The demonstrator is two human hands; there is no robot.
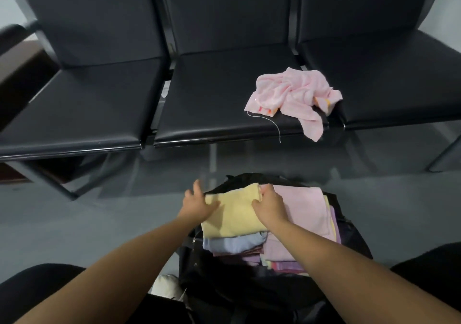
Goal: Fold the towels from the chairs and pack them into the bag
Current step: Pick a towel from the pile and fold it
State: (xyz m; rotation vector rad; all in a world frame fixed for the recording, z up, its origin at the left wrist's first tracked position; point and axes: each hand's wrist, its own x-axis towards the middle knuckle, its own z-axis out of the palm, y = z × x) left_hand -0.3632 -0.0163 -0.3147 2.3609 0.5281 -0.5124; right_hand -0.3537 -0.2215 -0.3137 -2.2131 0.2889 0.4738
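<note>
The folded yellow towel (232, 213) lies on top of the other folded towels (301, 211) in the open black bag (349, 238) on the floor. The right hand (268, 206) grips its far edge with curled fingers. The left hand (197, 203) touches its left edge with fingers spread. This hand is blurred, so one cannot tell if it pinches. A crumpled pink towel (294, 94) lies at the front right corner of the middle chair seat (212, 94).

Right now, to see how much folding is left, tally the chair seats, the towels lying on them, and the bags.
chair seats: 3
crumpled pink towel on the seats: 1
black bag: 1
Total: 5
</note>
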